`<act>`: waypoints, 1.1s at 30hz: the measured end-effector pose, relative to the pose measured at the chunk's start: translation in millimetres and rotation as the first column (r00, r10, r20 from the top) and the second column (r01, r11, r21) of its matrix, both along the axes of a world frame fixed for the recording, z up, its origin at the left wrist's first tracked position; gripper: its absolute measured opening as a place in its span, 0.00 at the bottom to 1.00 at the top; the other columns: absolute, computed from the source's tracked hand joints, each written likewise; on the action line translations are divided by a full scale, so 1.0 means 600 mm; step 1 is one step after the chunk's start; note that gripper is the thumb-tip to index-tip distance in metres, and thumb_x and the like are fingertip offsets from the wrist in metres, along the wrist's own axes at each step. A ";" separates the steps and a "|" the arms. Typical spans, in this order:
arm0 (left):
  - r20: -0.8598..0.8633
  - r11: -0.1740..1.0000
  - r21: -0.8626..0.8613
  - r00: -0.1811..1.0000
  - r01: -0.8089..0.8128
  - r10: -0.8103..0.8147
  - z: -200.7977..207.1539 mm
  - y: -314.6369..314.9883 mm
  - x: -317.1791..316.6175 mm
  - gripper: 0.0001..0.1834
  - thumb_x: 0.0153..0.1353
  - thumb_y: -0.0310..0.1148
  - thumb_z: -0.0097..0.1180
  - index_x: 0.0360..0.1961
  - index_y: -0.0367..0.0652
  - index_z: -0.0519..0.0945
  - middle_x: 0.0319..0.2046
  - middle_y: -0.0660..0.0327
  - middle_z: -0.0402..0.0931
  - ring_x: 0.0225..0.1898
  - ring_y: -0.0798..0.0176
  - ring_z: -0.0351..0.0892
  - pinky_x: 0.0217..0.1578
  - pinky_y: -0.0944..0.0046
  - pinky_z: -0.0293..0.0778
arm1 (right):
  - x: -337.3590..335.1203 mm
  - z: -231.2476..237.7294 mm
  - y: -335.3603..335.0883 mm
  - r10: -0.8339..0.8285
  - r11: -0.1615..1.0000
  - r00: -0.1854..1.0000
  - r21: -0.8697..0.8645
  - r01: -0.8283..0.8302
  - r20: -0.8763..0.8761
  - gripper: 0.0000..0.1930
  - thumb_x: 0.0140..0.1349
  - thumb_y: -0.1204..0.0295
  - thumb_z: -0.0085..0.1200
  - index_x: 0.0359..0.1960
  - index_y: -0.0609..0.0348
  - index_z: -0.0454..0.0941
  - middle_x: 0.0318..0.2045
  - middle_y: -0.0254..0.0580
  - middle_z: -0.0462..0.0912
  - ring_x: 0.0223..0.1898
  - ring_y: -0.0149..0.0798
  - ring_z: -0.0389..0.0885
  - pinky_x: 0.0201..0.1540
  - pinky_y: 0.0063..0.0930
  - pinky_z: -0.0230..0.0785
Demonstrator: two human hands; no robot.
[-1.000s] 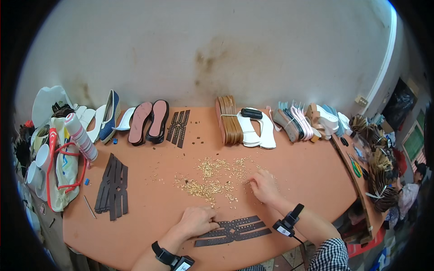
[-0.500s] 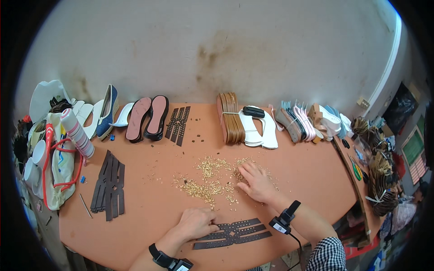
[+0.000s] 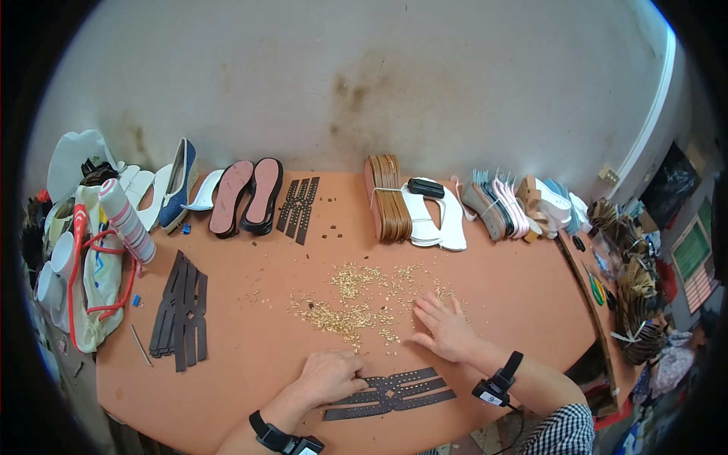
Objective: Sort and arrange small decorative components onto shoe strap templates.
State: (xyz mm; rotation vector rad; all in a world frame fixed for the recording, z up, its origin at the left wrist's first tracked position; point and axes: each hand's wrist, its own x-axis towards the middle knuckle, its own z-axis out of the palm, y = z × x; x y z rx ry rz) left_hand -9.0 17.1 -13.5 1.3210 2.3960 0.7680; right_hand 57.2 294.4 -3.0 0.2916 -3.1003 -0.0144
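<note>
My left hand [image 3: 332, 377] rests with its fingers curled over the upper left end of a dark strap piece [image 3: 417, 389], pressing it to the table near me. Small gold dots line its slotted bands, and a square opening sits in its middle. To the right, my right hand [image 3: 446, 332] lies low over the table with fingers spread and nothing visible in them. Its fingertips are by the right edge of a scatter of tiny gold studs [image 3: 341, 318]. Bands around both wrists carry small black devices.
Plain dark strap pieces [image 3: 182, 318] are stacked at left beside a thin metal rod [image 3: 141, 345]. A studded strap piece [image 3: 299, 211] lies at the back, near pink-topped soles [image 3: 263, 197]. Bundled brown soles [image 3: 388, 199] and white cutouts [image 3: 452, 220] stand along the wall.
My right hand has drawn back to the right, off the upper right part of the gold studs, and its fingers have spread. The left hand and the strap piece have stayed put.
</note>
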 end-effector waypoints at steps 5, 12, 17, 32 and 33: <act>0.000 1.000 -0.007 1.000 0.001 -0.001 0.000 0.001 -0.001 0.14 0.48 0.46 0.63 0.26 0.47 0.79 0.24 0.65 0.77 0.30 0.59 0.79 0.28 0.60 0.71 | -0.053 0.009 0.012 -0.198 0.953 0.978 -0.246 0.177 -0.062 0.09 0.59 0.67 0.52 0.37 0.57 0.79 0.45 0.44 0.77 0.53 0.49 0.70 0.55 0.50 0.58; 0.006 1.000 -0.008 1.000 0.003 -0.003 0.005 0.001 0.000 0.14 0.48 0.46 0.63 0.27 0.47 0.79 0.25 0.65 0.77 0.30 0.59 0.79 0.29 0.59 0.71 | -0.120 0.012 -0.007 -0.313 0.898 0.949 -0.330 0.290 -0.017 0.06 0.56 0.75 0.49 0.30 0.57 0.79 0.36 0.44 0.79 0.44 0.50 0.75 0.46 0.44 0.66; 0.007 1.000 -0.001 1.000 0.009 -0.009 0.004 0.001 0.000 0.14 0.48 0.46 0.64 0.27 0.47 0.79 0.24 0.65 0.76 0.30 0.59 0.79 0.28 0.59 0.71 | -0.127 -0.018 0.000 -0.310 0.904 0.947 -0.336 0.266 -0.082 0.06 0.56 0.76 0.48 0.30 0.57 0.79 0.36 0.44 0.79 0.44 0.50 0.75 0.47 0.44 0.66; 0.043 0.999 -0.038 0.999 0.010 -0.009 0.005 0.002 -0.001 0.13 0.48 0.45 0.62 0.28 0.48 0.80 0.27 0.64 0.77 0.33 0.58 0.79 0.31 0.58 0.72 | -0.139 -0.030 0.010 -0.233 0.916 0.966 -0.358 0.178 -0.115 0.04 0.53 0.74 0.52 0.30 0.59 0.78 0.34 0.45 0.78 0.42 0.49 0.76 0.45 0.41 0.68; 0.072 0.998 -0.055 0.997 0.019 -0.015 0.010 0.003 -0.002 0.13 0.49 0.45 0.60 0.29 0.48 0.80 0.29 0.62 0.77 0.35 0.56 0.79 0.33 0.57 0.72 | -0.138 -0.035 0.013 -0.227 0.921 0.959 -0.356 0.155 -0.168 0.04 0.52 0.74 0.53 0.29 0.59 0.77 0.33 0.45 0.78 0.41 0.50 0.76 0.44 0.41 0.69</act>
